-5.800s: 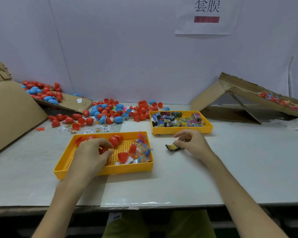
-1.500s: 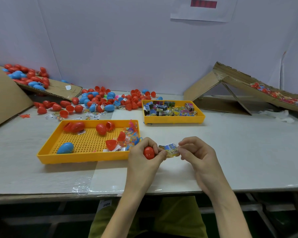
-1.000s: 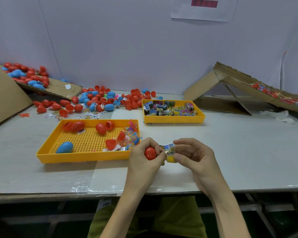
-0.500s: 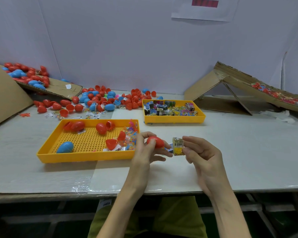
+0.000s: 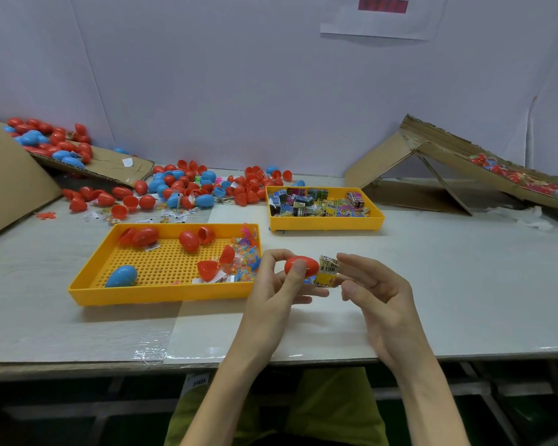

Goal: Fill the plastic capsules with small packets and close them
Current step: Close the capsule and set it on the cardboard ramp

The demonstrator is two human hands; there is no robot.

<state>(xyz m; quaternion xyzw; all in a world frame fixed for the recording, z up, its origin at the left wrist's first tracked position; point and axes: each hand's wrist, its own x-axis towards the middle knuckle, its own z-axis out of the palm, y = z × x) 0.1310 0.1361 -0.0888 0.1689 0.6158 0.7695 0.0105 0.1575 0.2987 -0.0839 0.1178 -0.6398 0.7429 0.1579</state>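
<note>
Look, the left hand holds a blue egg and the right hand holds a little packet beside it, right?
No: in the head view the left hand holds a red egg, not blue. The right hand holds a little packet beside it.

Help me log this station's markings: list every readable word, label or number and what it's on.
"VERVE": small white tag below the table's front edge.
White paper sign on the wall: red bar only, no text in view.
Small yellow packet pinched by the right hand: barcode, print too small.
Packets in the far yellow plastic tray: too blurred.
</note>
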